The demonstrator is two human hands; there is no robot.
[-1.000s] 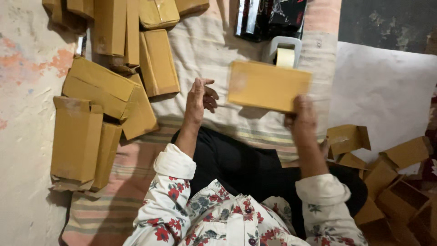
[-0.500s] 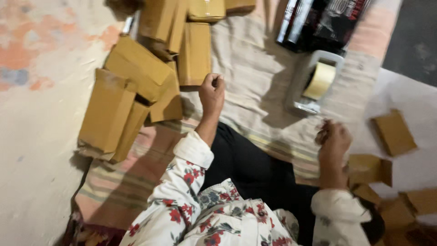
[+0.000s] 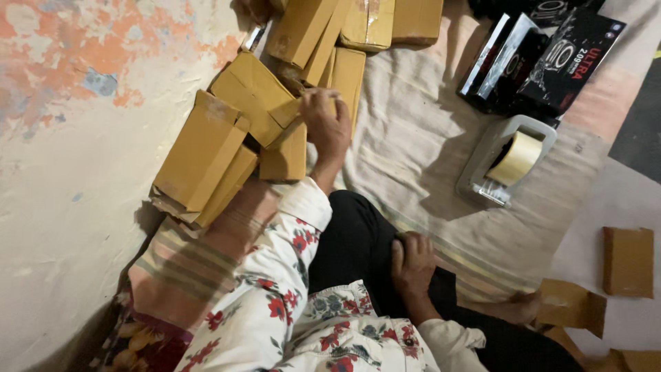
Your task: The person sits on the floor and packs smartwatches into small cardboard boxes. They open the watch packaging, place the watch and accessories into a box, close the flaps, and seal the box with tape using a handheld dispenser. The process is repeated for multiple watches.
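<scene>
My left hand (image 3: pixel 328 125) reaches forward into a heap of flat brown cardboard boxes (image 3: pixel 206 148) and closes its fingers on the edge of one brown box (image 3: pixel 286 153) in that heap. My right hand (image 3: pixel 413 262) rests on my black-trousered knee with its fingers curled and nothing in it. Both sleeves are white with a red flower print. More brown boxes (image 3: pixel 358 27) are stacked at the top of the view.
A tape dispenser (image 3: pixel 506 160) with a roll of tan tape stands on the beige striped cloth (image 3: pixel 413 138). Black printed cartons (image 3: pixel 551 58) lie at the upper right. Loose cardboard pieces (image 3: pixel 628 260) sit on the right. A peeling wall or floor surface (image 3: pixel 62 138) borders the left.
The brown box held up a second ago is out of my hands. My left hand moved forward onto the heap of boxes; my right hand dropped to my knee. The view swung left.
</scene>
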